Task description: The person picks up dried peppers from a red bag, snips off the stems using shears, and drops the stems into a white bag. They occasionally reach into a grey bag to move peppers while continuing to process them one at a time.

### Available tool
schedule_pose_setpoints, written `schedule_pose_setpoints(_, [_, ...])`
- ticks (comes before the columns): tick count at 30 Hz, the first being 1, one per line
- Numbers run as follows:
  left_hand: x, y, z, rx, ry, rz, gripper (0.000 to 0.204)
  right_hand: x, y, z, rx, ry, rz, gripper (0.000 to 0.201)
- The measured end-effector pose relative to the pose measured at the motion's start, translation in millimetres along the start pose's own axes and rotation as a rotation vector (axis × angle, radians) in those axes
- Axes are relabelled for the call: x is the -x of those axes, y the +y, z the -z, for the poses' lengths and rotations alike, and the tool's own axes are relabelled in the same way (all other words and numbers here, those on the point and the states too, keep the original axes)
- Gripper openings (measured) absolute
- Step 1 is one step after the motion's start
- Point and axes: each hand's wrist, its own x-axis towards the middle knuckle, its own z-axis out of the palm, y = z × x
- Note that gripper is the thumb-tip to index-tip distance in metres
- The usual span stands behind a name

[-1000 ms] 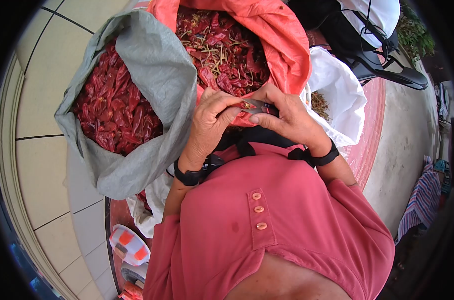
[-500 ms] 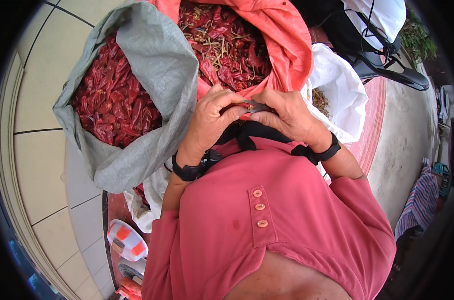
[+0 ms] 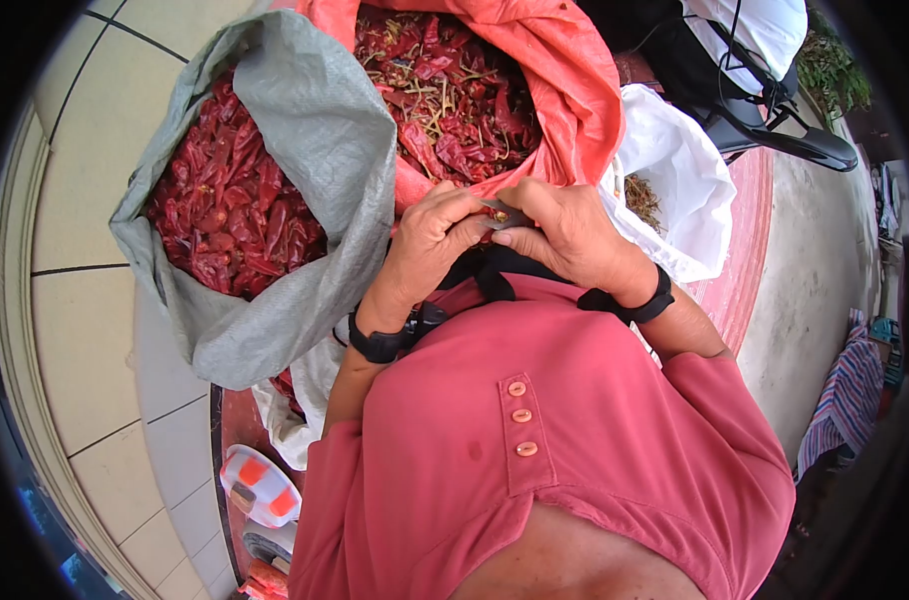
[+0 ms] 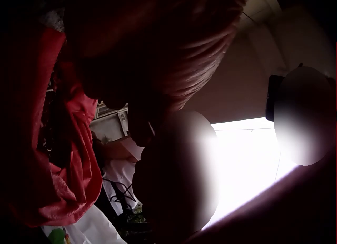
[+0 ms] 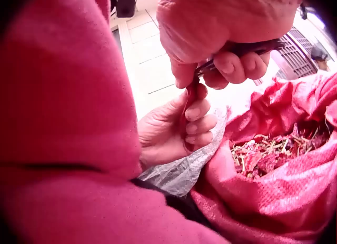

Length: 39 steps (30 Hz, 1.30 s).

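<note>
In the head view my left hand (image 3: 427,248) and right hand (image 3: 575,232) meet in front of the chest, at the near edge of the red sack (image 3: 587,90). The left hand pinches a dried red chili (image 5: 191,94), which hangs along its curled fingers in the right wrist view. My right fingers curl round a dark-handled cutting tool (image 5: 258,46). Its grey blade (image 3: 508,213) lies at the chili's end, between the two thumbs. Whether it is scissors or a knife I cannot tell. The left wrist view is very dark.
A grey sack (image 3: 320,130) on the left holds dried red chilies (image 3: 230,195). Chilies mixed with stems (image 3: 450,95) fill the red sack. At right, a white sack (image 3: 703,190) contains brown stems (image 3: 641,200). A red-and-white container (image 3: 262,485) sits lower left.
Both hands stay together and have shifted only slightly. The grey blade has tilted a little between the fingertips. The sacks look the same.
</note>
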Motion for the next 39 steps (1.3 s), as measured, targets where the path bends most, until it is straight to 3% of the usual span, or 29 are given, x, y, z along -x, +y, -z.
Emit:
schedule_pose_setpoints(8, [3,2,1,0.044,-0.088,0.118,0.017,9,6,-12,-0.038,0.057,0.047,0.026])
schedule_pose_setpoints(14, [7,-2,-2,0.093,-0.017,0.155,0.015,11,9,-17,-0.103,0.026,-0.004,0.025])
schedule_pose_setpoints(20, [4,-2,-2,-0.053,0.007,0.103,0.013,5,6,-15,0.101,0.033,0.008,0.028])
schedule_pose_setpoints(26, [3,4,-1,-0.038,-0.076,0.165,0.01,15,12,-24,0.052,0.118,0.038,0.026])
schedule_pose_setpoints(29, [1,5,-3,0.018,-0.085,0.2,0.012,18,14,-25,-0.004,0.138,0.032,0.024])
schedule_pose_setpoints(35, [-1,5,-3,0.031,-0.092,0.169,0.016,21,15,-33,-0.378,0.211,-0.042,0.021])
schedule_pose_setpoints(38, [2,2,-4,0.06,-0.04,0.165,0.017,15,22,-33,-0.335,0.335,-0.071,0.024])
schedule_pose_setpoints(39, [1,3,-2,0.041,-0.035,0.146,0.017,10,20,-25,-0.52,0.339,-0.261,0.025])
